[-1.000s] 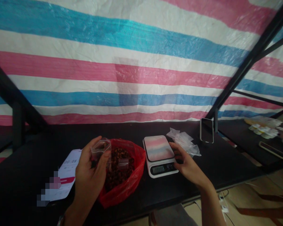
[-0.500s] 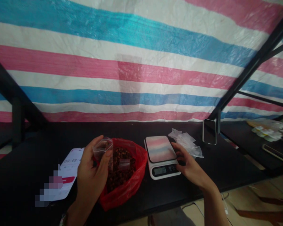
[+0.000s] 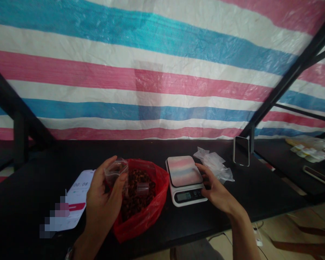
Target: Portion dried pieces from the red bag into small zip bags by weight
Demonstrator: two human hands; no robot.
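Clear plastic bag [image 3: 115, 169]: it was pinched between the thumb and fingers of the left hand [image 3: 104, 195], its upper part showing above the thumb. To the left of that hand a phone with a lit screen [image 3: 76, 200] lay on the black tabletop [image 3: 176, 225]. Just right of the hand, a red bag [image 3: 144, 224] sat open, holding dark brown pieces [image 3: 135, 207] with a clear cup [image 3: 143, 188] lying on them. Beside it stood a white scale [image 3: 185, 173] with a display at its front, the digits too small to read. The right hand [image 3: 218, 193] was at its right edge, thumb and fingers spread apart; whether they pressed on it, I could not tell. Beyond lay crumpled clear bags [image 3: 213, 164], then an upright phone [image 3: 241, 151], and behind everything a striped sheet [image 3: 151, 76].
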